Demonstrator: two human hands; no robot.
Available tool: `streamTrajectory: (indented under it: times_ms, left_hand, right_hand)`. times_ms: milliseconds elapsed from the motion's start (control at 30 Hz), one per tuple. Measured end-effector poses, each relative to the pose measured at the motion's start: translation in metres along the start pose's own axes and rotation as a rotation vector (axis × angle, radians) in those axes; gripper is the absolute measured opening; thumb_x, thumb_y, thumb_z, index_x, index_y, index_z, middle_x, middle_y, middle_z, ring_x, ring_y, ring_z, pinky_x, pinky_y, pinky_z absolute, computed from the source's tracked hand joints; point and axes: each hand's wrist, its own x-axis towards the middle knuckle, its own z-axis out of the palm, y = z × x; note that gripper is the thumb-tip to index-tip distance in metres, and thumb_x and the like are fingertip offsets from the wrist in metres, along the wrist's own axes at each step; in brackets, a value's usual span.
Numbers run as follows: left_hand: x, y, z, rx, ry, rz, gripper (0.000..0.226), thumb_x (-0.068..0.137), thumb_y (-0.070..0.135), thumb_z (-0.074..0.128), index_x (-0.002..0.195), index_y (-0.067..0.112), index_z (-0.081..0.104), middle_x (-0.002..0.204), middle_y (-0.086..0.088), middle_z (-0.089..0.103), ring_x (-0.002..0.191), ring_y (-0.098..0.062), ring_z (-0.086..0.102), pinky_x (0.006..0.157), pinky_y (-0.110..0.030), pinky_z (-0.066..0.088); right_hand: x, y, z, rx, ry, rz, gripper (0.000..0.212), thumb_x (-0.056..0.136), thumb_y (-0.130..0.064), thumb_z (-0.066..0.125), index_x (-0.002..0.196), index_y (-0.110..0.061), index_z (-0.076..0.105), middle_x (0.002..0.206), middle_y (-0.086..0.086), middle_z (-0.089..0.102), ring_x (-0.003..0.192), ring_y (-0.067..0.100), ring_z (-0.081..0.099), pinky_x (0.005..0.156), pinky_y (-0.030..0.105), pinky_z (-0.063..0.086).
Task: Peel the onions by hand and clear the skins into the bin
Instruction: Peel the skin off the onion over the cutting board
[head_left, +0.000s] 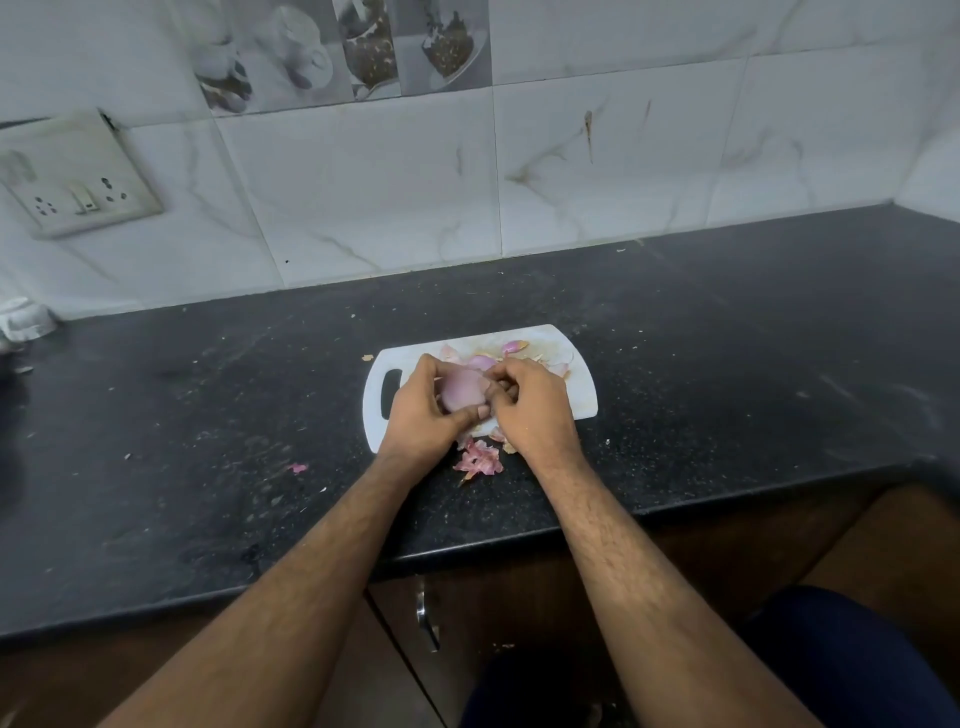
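We count one onion (464, 391) in the grip, pale pink and mostly bare; our left hand (423, 410) curls round it from the left, thumb under; our right hand (532, 408) pinches at its right side, fingers bent; beyond the grip lie two more onion pieces (514, 347) and loose skins on one white cutting board (576, 395); one clump of skins (479, 460) sits nearer than the grip, off the board; the dark bench (727, 364) lies bare left and right, its front edge close behind our wrists.
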Motion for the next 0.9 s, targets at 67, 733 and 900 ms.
streamTrajectory:
  times_ms: [67,733,900]
  left_hand:
    - [-0.0002,0.0012,0.0006,0.006,-0.001,0.003,0.05,0.072,0.022,0.093,0.104,0.031,0.055,0.108,0.007,0.072,0.105,-0.01,0.069,0.094,-0.04,0.059]
    - [0.0026,0.0041,0.0029,0.085,-0.091,0.034,0.047,0.078,0.02,0.089,0.108,0.025,0.053,0.116,0.007,0.069,0.11,-0.007,0.066,0.1,-0.036,0.055]
    - [0.0023,0.0024,0.0017,0.1,-0.078,0.008,0.045,0.081,0.017,0.086,0.105,0.027,0.049,0.115,0.005,0.067,0.109,-0.012,0.066,0.099,-0.037,0.056]
  right_hand:
    - [0.001,0.0031,-0.0002,0.018,0.006,0.029,0.015,0.094,-0.025,0.07,0.105,-0.017,0.076,0.09,-0.007,0.074,0.081,0.006,0.067,0.078,0.026,0.058]
    - [0.0003,0.0023,0.0048,-0.284,0.024,0.113,0.01,0.089,-0.028,0.068,0.084,-0.02,0.073,0.079,-0.003,0.072,0.079,0.022,0.066,0.082,0.04,0.05]
    - [0.0016,0.0027,0.0066,-0.401,0.025,0.088,0.011,0.095,-0.022,0.063,0.091,-0.018,0.072,0.088,-0.002,0.071,0.085,0.022,0.063,0.083,0.039,0.044]
